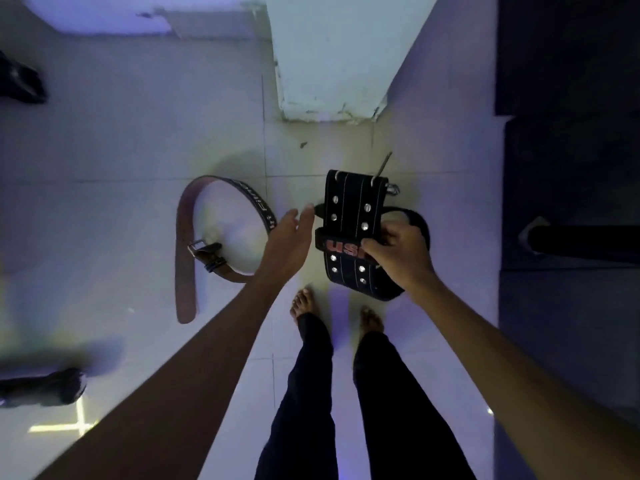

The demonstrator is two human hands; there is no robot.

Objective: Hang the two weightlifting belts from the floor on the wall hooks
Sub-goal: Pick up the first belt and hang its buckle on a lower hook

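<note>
Black belt (349, 233) is clenched in the right hand (398, 254); brown belt (221, 237) lies on the floor, just left of the open, empty left hand (287, 237), the nearer one

Black belt (349, 220) loop strap: red letters "US", remainder hidden under right hand (394, 252); brown belt (194, 237) outer face: white lettering, partly legible "Fitne"

My one head-worn wide-angle camera looks almost straight down, close over my outstretched forearms, past my bare feet (304, 303) to the tiled floor (121, 150) below.
</note>
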